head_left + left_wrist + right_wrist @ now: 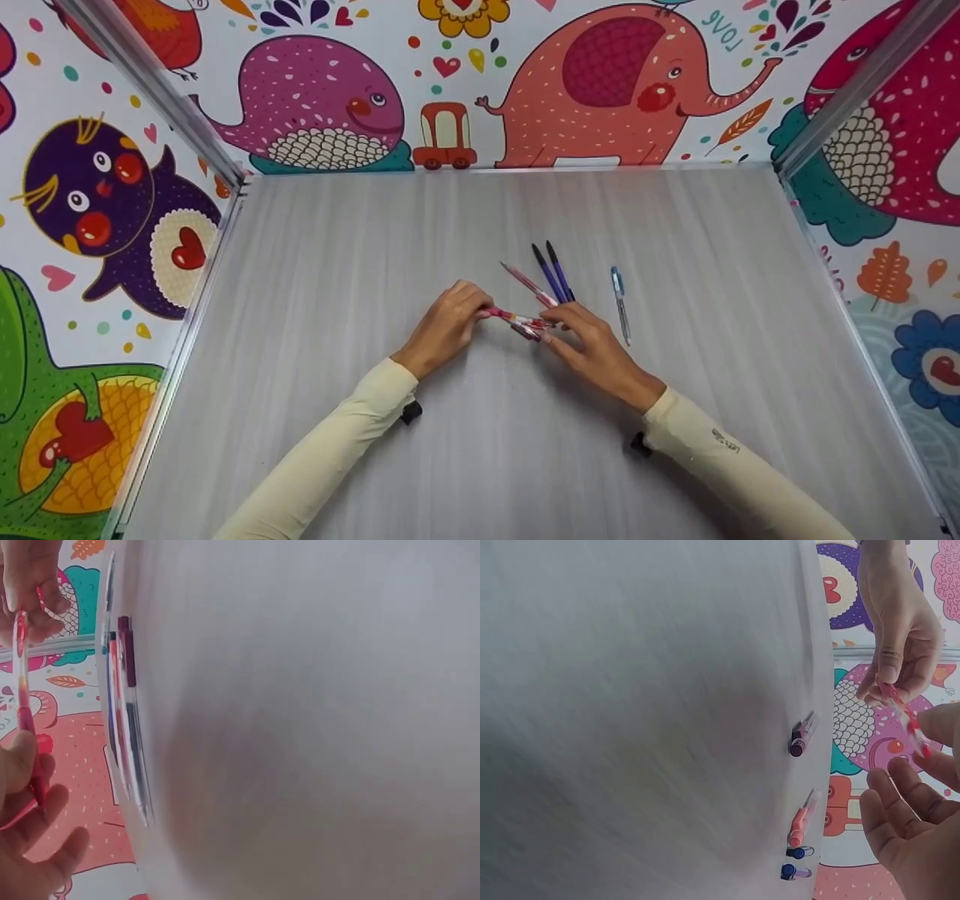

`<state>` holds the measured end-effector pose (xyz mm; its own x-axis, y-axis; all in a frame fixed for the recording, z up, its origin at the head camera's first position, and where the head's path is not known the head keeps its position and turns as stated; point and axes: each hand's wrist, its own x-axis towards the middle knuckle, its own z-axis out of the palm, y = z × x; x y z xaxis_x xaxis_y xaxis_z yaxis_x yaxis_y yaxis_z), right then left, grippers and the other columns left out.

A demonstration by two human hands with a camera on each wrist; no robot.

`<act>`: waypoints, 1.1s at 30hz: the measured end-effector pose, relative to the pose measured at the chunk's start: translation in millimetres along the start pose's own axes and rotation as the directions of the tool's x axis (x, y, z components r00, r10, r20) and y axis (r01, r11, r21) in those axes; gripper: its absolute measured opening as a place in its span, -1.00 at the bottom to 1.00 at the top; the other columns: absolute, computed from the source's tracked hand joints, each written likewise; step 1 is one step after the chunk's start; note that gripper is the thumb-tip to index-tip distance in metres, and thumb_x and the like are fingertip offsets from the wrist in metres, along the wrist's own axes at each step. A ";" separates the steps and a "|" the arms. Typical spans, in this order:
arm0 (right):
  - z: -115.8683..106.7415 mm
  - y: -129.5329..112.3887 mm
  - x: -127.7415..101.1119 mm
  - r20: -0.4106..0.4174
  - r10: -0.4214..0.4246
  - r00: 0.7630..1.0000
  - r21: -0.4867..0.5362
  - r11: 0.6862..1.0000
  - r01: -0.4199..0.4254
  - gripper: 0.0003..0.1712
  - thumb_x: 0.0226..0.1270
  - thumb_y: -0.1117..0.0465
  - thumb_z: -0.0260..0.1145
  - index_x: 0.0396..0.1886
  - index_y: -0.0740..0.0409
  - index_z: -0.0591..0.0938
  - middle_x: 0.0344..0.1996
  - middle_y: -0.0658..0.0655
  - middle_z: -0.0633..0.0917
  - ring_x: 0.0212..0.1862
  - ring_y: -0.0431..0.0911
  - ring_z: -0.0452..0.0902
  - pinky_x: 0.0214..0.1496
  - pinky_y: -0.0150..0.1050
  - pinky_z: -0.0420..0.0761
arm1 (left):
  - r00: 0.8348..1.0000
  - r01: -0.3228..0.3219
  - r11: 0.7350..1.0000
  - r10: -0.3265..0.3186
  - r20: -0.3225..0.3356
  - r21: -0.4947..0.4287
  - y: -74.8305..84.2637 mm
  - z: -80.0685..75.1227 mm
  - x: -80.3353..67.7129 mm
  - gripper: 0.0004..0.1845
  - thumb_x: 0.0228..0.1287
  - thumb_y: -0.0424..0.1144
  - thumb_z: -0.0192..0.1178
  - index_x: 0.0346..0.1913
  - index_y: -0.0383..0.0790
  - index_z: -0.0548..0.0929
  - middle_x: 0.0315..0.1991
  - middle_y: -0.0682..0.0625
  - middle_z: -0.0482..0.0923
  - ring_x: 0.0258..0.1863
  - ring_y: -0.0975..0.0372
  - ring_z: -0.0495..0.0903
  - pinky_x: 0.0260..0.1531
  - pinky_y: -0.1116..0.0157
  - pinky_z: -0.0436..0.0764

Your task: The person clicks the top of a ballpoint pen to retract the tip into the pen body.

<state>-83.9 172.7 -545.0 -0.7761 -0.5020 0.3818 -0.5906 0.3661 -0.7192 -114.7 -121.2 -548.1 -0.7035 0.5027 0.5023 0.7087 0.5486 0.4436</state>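
Stretched between both hands above the table is a pink pen [22, 690] with a partly clear barrel. My left hand [446, 326] pinches it near the pink grip end. Thumb and finger of my right hand [604, 352] pinch the opposite end, its other fingers spread apart in the right wrist view. A maroon-ended pen [802, 735] lies on the table, overlapped by the held pen in the head view. Beyond the right hand's fingertips are a second pink pen [527, 283] and two dark blue pens [551, 274] lying side by side.
A light blue clear pen [620, 304] lies to the right of the right hand. The grey table [337, 247] is bordered by metal frame edges [169, 360] and walls printed with cartoon animals.
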 end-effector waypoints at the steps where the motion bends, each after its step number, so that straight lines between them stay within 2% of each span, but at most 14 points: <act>1: -0.2 -0.8 -0.2 -0.001 0.006 1.000 0.000 1.000 -0.006 -0.61 0.54 0.34 0.48 0.29 0.26 0.70 0.14 0.12 0.74 0.13 0.06 0.72 0.21 -0.01 0.75 | 1.000 0.006 1.000 -0.007 -0.008 -0.016 0.5 0.8 -0.1 -0.90 0.54 -0.30 0.33 -0.08 -0.28 0.75 -0.16 -0.04 0.74 -0.08 0.08 0.65 -0.03 0.09 0.66; 4: -0.5 -2.8 -0.4 -0.018 0.011 1.000 0.002 1.000 -0.011 -0.61 0.52 0.34 0.50 0.27 0.25 0.71 0.14 0.07 0.75 0.15 0.00 0.72 0.26 -0.09 0.73 | 0.999 0.028 0.997 -0.030 -0.021 -0.071 2.0 3.1 -0.8 -0.90 0.55 -0.31 0.31 -0.08 -0.30 0.75 -0.16 -0.04 0.73 -0.08 0.09 0.64 -0.01 0.12 0.66; 8: 1.0 -2.6 1.0 -0.081 -0.030 0.996 0.020 0.999 0.032 -0.64 0.45 0.42 0.52 0.19 0.25 0.75 0.08 0.08 0.77 0.09 -0.01 0.74 0.25 -0.25 0.71 | 0.997 0.070 0.988 -0.073 -0.018 -0.139 5.6 5.9 -2.2 -0.90 0.57 -0.33 0.31 -0.08 -0.32 0.75 -0.15 -0.05 0.73 -0.07 0.10 0.63 -0.01 0.16 0.65; 11: 1.2 -2.1 3.1 -0.141 -0.066 0.988 0.024 0.997 0.070 -0.66 0.41 0.48 0.52 0.13 0.26 0.76 0.01 0.09 0.79 0.02 0.01 0.75 0.19 -0.29 0.71 | 0.994 0.104 0.980 -0.106 -0.004 -0.171 9.3 8.2 -3.3 -0.90 0.58 -0.34 0.30 -0.07 -0.32 0.75 -0.14 -0.06 0.72 -0.06 0.10 0.63 -0.01 0.16 0.65; 13: 0.1 -2.6 4.8 -0.173 -0.072 0.982 0.028 0.997 0.077 -0.67 0.40 0.49 0.52 0.11 0.27 0.77 -0.02 0.10 0.80 -0.02 0.02 0.74 0.16 -0.25 0.72 | 0.993 0.112 0.975 -0.114 -0.001 -0.190 11.9 9.8 -3.7 -0.91 0.59 -0.34 0.30 -0.06 -0.32 0.75 -0.14 -0.07 0.72 -0.05 0.09 0.64 -0.02 0.15 0.66; 16: -2.5 -5.1 7.5 -0.207 -0.057 0.977 0.049 0.996 0.068 -0.69 0.39 0.49 0.53 0.09 0.27 0.78 -0.05 0.10 0.81 -0.04 0.03 0.73 0.15 -0.21 0.72 | 0.994 0.109 0.970 -0.111 0.003 -0.218 15.9 11.4 -4.2 -0.90 0.59 -0.35 0.30 -0.04 -0.32 0.76 -0.13 -0.07 0.73 -0.04 0.08 0.65 -0.01 0.14 0.67; 20: -6.0 -13.4 10.0 -0.236 0.003 0.972 0.087 0.996 0.018 -0.65 0.36 0.52 0.53 0.10 0.25 0.78 -0.05 0.10 0.80 -0.02 0.00 0.72 0.21 -0.33 0.67 | 0.995 0.101 0.962 -0.105 0.000 -0.252 21.8 14.2 -3.6 -0.90 0.58 -0.34 0.33 -0.03 -0.32 0.78 -0.12 -0.06 0.75 -0.03 0.09 0.67 0.04 0.12 0.68; 24: -8.1 -22.0 12.6 -0.269 0.044 0.962 0.129 0.992 -0.009 -0.62 0.33 0.61 0.49 0.10 0.31 0.76 -0.06 0.22 0.79 -0.02 0.00 0.72 0.23 -0.35 0.66 | 0.993 0.118 0.952 -0.119 0.013 -0.283 27.9 18.3 -2.0 -0.90 0.58 -0.34 0.34 -0.01 -0.31 0.79 -0.10 -0.05 0.78 -0.03 0.11 0.69 0.06 0.12 0.69; 29: -9.1 -24.6 15.1 -0.285 0.048 0.957 0.169 0.986 0.001 -0.63 0.35 0.64 0.45 0.12 0.39 0.74 -0.07 0.31 0.77 -0.04 -0.03 0.73 0.19 -0.32 0.70 | 0.990 0.138 0.936 -0.136 0.030 -0.323 35.0 26.2 -1.0 -0.79 0.58 -0.38 0.33 0.15 -0.35 0.76 -0.02 -0.10 0.79 0.03 0.07 0.73 0.10 0.06 0.72; 33: -10.3 -21.3 15.4 -0.272 0.050 0.961 0.204 0.979 0.007 -0.59 0.40 0.62 0.43 0.19 0.36 0.72 -0.05 0.31 0.77 -0.02 -0.06 0.73 0.19 -0.36 0.69 | 0.986 0.168 0.906 -0.163 0.047 -0.389 41.6 33.0 -1.8 -0.75 0.58 -0.39 0.33 0.20 -0.34 0.76 0.03 -0.11 0.80 0.07 0.08 0.75 0.13 0.08 0.75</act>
<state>-85.5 165.2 -517.8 -0.8357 -0.2506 0.4888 -0.5381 0.1952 -0.8199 -85.6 -77.2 -555.0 -0.8113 0.4375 0.3878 0.5439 0.3214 0.7751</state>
